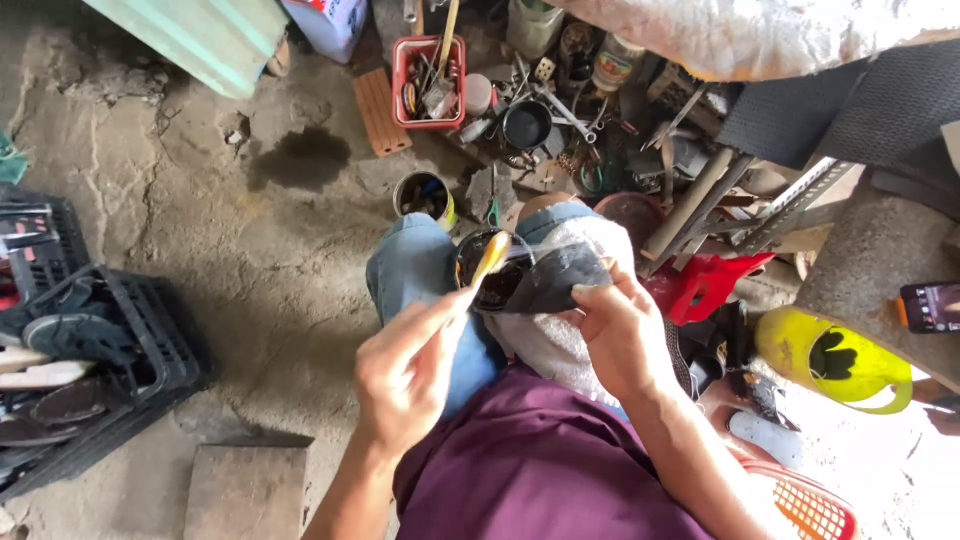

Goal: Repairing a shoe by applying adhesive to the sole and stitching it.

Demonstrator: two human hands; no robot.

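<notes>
Hands [400,375] over knees, red basket [428,80], black crate [150,340]

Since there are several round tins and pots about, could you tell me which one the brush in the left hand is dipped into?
The dark tin resting on the knees, at the brush tip held by the left hand. The yellow-banded can stands apart on the floor.

Packages, labels and screens seen from the head camera

A white carton [328,22] with red and blue print is seen at the top edge. A labelled jar [612,62] is noted among the tools. A lit phone screen [930,305] is set at the right edge.
</notes>
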